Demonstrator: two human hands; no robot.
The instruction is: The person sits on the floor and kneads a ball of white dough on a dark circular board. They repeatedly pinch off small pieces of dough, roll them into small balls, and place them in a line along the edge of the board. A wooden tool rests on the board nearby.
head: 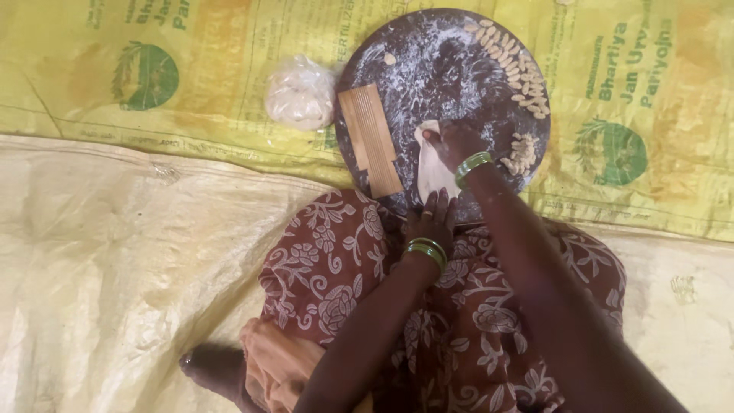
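Observation:
A round dark board [428,53] dusted with flour lies on the yellow sheet in front of me. On its near side rests a pale strip of dough [433,170]. My right hand [453,142] presses on the far end of the strip, fingers closed on it. My left hand [433,218] touches the near end at the board's edge, fingers together. A ridged wooden comb-like board [370,139] sits just left of the dough. Several small shaped dough pieces [520,73] line the board's right rim.
A lump of dough in a clear plastic bag [300,93] lies left of the board. Yellow printed sacking [657,107] covers the far floor, a pale sheet [115,268] the near floor. My patterned maroon skirt [336,268] and a foot [210,367] are below.

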